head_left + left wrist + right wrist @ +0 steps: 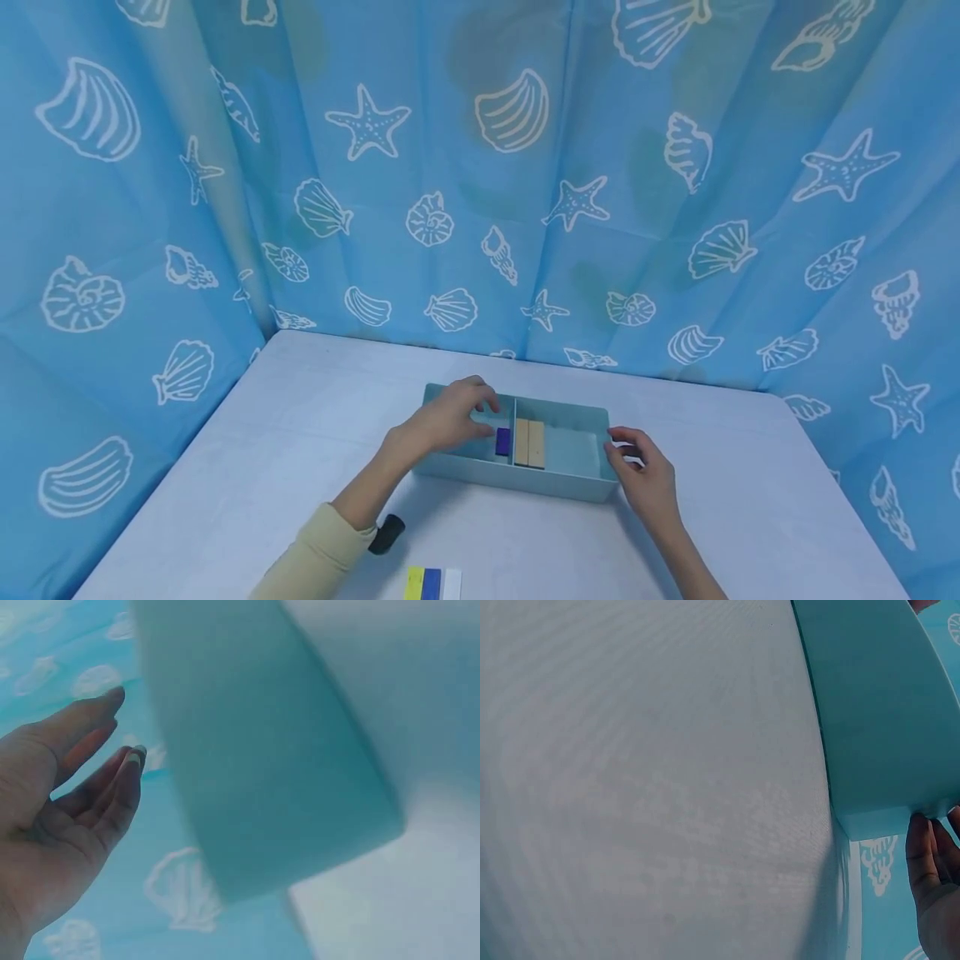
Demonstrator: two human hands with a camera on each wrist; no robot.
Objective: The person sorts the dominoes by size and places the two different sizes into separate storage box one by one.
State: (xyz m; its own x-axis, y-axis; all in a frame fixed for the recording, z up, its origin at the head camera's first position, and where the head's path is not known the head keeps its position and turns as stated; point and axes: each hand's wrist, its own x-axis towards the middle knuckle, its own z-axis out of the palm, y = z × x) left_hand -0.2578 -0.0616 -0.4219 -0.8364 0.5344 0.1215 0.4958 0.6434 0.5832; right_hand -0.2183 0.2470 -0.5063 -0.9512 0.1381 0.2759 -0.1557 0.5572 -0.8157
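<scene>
A light teal box (517,477), parted by a divider, stands on the table. My left hand (450,415) hovers over its left compartment, fingers loosely bent, close to a small purple block (502,442) against the divider. Nothing shows between those fingers in the left wrist view, where the hand (67,780) is beside the box's outer wall (262,750). At the box's right end, my right hand (647,475) grips the rim with thumb and fingers. The right wrist view shows fingertips (919,825) against the end wall. Two light wooden blocks (529,443) lie side by side right of the divider.
Near the table's front edge lie a yellow strip (414,583), a blue strip (431,585) and a white strip (452,585). A black object (387,534) is at the left sleeve's cuff. A blue shell-print curtain (450,208) hangs behind the white table (337,400).
</scene>
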